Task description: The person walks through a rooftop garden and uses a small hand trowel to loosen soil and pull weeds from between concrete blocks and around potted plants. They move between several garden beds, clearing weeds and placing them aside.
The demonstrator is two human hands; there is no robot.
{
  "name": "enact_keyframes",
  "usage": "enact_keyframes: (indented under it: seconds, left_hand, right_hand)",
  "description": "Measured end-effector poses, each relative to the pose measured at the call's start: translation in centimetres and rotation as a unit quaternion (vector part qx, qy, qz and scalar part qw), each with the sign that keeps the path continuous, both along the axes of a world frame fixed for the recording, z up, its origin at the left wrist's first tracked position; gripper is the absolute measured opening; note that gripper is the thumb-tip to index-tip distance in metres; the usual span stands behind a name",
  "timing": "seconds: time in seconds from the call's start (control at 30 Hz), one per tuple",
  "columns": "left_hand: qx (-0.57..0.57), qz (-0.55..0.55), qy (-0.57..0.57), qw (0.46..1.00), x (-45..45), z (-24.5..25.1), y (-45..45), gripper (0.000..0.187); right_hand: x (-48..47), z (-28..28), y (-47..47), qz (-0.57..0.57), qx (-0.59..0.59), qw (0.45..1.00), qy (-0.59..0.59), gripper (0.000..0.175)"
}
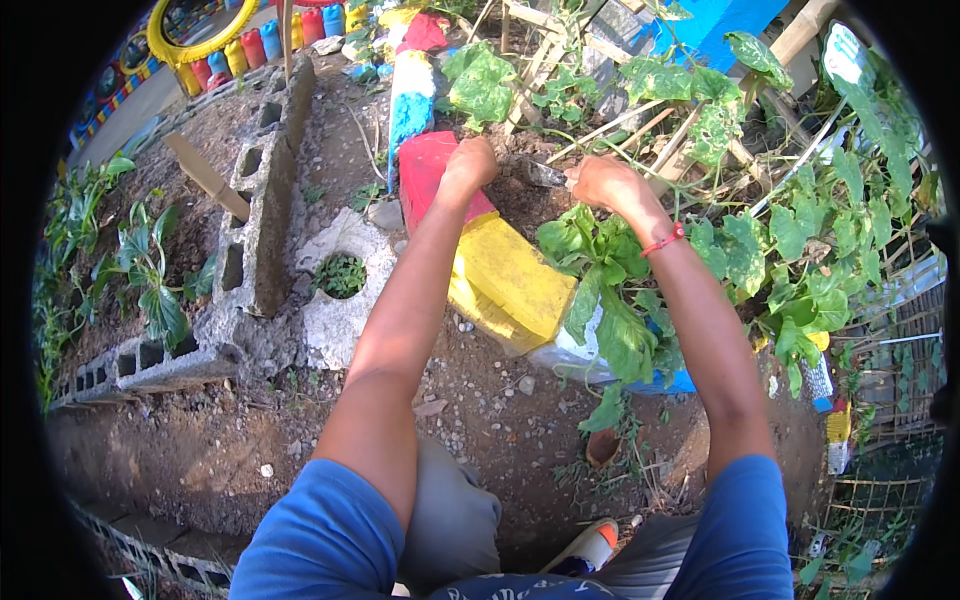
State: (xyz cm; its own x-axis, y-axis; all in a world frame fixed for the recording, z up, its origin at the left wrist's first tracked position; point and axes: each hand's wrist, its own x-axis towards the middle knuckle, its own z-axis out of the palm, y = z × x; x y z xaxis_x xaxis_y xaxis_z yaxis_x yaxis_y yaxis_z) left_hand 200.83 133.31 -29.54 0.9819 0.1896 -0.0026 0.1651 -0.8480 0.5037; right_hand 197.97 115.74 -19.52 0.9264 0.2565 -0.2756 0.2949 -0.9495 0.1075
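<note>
My right hand (pixel 600 182), with a red bracelet at the wrist, grips a small metal tool, perhaps a trowel (pixel 546 175), whose blade points left over dark soil (pixel 525 202). My left hand (pixel 472 161) is closed at the inner edge of the red painted border block (pixel 427 169); whether it holds anything is hidden. A yellow painted block (pixel 514 277) continues the border nearer to me. Below my right hand a leafy green plant (pixel 615 315) hangs over the border.
Hollow concrete blocks (pixel 262 202) edge another bed at the left, with a wooden stake (pixel 206 176) standing in one. Vines (pixel 795 232) and bamboo sticks crowd the right. A broken concrete piece (pixel 349 300) with a round hole lies left of my left arm.
</note>
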Motion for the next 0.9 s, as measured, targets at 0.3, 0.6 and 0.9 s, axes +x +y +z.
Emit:
enact_keyframes:
  seconds: [0.3, 0.6, 0.9]
  left_hand:
    - [0.037, -0.086, 0.051, 0.994, 1.8, -1.9, -2.3, 0.023]
    - [0.061, -0.131, 0.072, 0.987, 2.9, -3.7, -2.8, 0.022]
    - [0.094, -0.173, 0.075, 0.978, 2.6, -3.5, -2.6, 0.022]
  right_hand:
    - [-1.6, 1.7, -2.3, 0.047, -0.161, 0.986, -0.013, 0.03]
    - [-1.9, 5.5, -3.8, 0.012, -0.103, 0.992, -0.068, 0.033]
    - [-0.7, 2.5, -0.7, 0.145, -0.203, 0.968, 0.011, 0.037]
